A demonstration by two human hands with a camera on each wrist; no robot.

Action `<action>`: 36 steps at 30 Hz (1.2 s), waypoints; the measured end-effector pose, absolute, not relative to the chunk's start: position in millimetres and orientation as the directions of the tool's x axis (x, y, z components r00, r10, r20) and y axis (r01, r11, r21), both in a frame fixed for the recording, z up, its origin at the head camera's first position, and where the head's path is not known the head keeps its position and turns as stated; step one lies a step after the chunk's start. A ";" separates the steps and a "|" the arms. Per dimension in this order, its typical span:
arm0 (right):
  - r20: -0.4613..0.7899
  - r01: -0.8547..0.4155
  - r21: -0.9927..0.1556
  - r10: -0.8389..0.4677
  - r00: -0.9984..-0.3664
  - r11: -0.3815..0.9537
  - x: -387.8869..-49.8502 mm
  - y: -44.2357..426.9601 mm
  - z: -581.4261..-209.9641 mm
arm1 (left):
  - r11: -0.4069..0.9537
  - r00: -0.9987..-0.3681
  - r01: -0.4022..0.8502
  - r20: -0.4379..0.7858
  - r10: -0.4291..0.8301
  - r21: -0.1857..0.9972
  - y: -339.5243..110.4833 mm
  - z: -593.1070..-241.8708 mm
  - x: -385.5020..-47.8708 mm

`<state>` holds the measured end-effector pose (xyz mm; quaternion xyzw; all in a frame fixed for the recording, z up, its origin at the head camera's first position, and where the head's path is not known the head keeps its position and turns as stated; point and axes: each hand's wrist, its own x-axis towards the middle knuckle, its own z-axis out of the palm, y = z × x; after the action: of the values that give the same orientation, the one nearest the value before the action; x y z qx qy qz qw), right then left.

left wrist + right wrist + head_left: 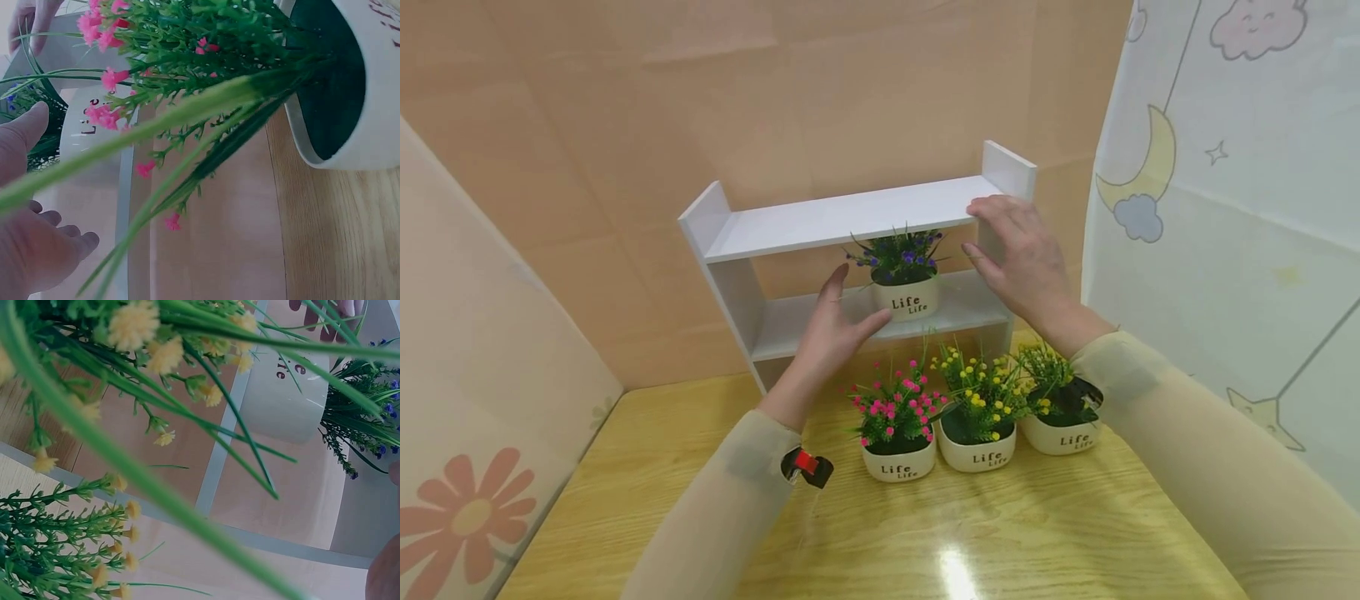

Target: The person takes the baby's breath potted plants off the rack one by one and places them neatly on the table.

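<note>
A white pot with purple-blue flowers (906, 296) and "Life" lettering stands on the middle board of a white shelf (850, 221). To its left is my left hand (835, 329), fingers spread and thumb close to the pot's front; whether it touches cannot be told. In the left wrist view that hand (37, 250) shows its fingers apart from the thumb, around no object. My right hand (1022, 254) is at the shelf's right end, fingertips by the top board's front edge, thumb lower and apart. The right wrist view catches only part of this hand (384, 569).
On the wooden table (700, 475), before the shelf, a pink-flowered pot (898, 462) and two yellow-flowered pots, one in the middle (977, 450) and one at right (1060, 435), stand in a row below my forearms. A patterned cloth (1240, 275) hangs on the right.
</note>
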<state>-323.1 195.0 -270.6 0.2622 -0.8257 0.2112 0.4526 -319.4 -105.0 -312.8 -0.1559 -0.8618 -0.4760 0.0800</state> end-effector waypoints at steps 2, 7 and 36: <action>0.859 -0.623 -0.111 -0.241 -0.453 0.774 -323.2 195.0 -271.4 | 0.498 -0.941 0.339 0.281 0.190 0.799 -101.6 -312.7 -322.3; 0.859 -0.623 -0.112 -0.240 -0.452 0.774 -323.3 194.6 -272.9 | 0.512 -0.944 0.329 0.267 0.193 0.794 -95.4 -311.9 -328.6; 0.856 -0.609 -0.099 -0.245 -0.455 0.787 -322.5 194.6 -271.2 | 0.452 -0.927 0.371 0.294 0.232 0.811 -68.3 -308.6 -355.1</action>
<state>-322.5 194.6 -271.2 0.2574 -0.8290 0.2005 0.4542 -355.1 -68.3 -308.6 -0.1775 -0.8492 -0.4923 0.0704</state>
